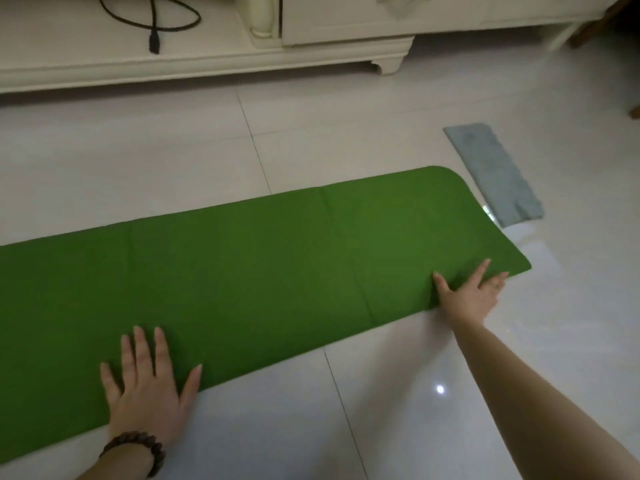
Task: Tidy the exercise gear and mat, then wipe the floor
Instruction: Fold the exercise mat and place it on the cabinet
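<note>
A long green exercise mat [242, 265] lies flat on the pale tiled floor, running from the left edge to a rounded end at the right, with fold creases across it. My left hand [149, 386] presses flat on the mat's near edge, fingers spread; a dark bead bracelet sits on its wrist. My right hand [474, 292] rests with straight fingers on the mat's near right corner. A grey-blue folded cloth [491, 171] lies on the floor just beyond the mat's right end.
A cream low cabinet [311, 32] stands along the far wall, with a black cable [156, 26] hanging in front of it. Glossy floor tiles [415, 393] stretch in front of me and to the right. Brown wooden furniture legs show at the far right.
</note>
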Action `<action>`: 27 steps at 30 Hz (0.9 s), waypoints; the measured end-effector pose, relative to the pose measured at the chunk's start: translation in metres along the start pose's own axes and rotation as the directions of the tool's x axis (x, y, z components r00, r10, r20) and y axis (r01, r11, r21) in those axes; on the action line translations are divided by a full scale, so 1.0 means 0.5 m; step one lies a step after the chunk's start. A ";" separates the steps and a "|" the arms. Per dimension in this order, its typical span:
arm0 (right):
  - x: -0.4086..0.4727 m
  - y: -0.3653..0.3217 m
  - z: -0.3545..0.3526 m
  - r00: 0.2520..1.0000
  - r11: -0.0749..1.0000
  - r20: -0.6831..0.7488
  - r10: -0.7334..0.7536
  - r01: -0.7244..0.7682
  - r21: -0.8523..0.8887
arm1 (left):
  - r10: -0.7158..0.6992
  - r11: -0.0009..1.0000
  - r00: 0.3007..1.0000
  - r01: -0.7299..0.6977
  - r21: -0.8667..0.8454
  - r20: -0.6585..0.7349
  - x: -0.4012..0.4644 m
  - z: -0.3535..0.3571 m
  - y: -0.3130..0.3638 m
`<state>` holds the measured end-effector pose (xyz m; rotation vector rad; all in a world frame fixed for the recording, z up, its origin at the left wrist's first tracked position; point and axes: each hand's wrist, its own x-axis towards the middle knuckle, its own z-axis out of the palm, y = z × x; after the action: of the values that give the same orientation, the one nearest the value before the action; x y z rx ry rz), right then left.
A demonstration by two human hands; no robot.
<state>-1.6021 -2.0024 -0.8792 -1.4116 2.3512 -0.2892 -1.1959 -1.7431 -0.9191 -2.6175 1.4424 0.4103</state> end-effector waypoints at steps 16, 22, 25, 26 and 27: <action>-0.083 -0.173 -0.176 0.990 0.194 0.141 0.016 -0.141 0.971 | 0.159 0.984 0.969 -0.171 0.051 0.188 0.015 -0.035 -0.076; -0.267 -0.264 -0.206 0.985 0.361 0.056 -0.165 0.008 0.933 | 0.213 0.974 0.970 -0.221 0.058 0.115 0.000 -0.056 -0.097; -0.374 -0.294 -0.173 0.943 0.574 -0.012 -0.334 0.213 0.791 | 0.235 0.968 0.966 -0.242 0.061 0.109 -0.010 -0.054 -0.107; -0.408 -0.296 -0.150 0.900 0.604 -0.056 -0.433 0.335 0.723 | 0.232 0.971 0.967 -0.237 0.040 0.106 -0.012 -0.051 -0.112; -0.441 -0.296 -0.120 0.834 0.605 -0.082 -0.545 0.459 0.651 | 0.225 0.974 0.969 -0.227 0.010 0.099 -0.015 -0.049 -0.119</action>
<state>-1.4156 -1.8795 -0.7234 -1.6054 1.4371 -1.0338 -1.1451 -1.7108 -0.8945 -2.3867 1.7075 0.5356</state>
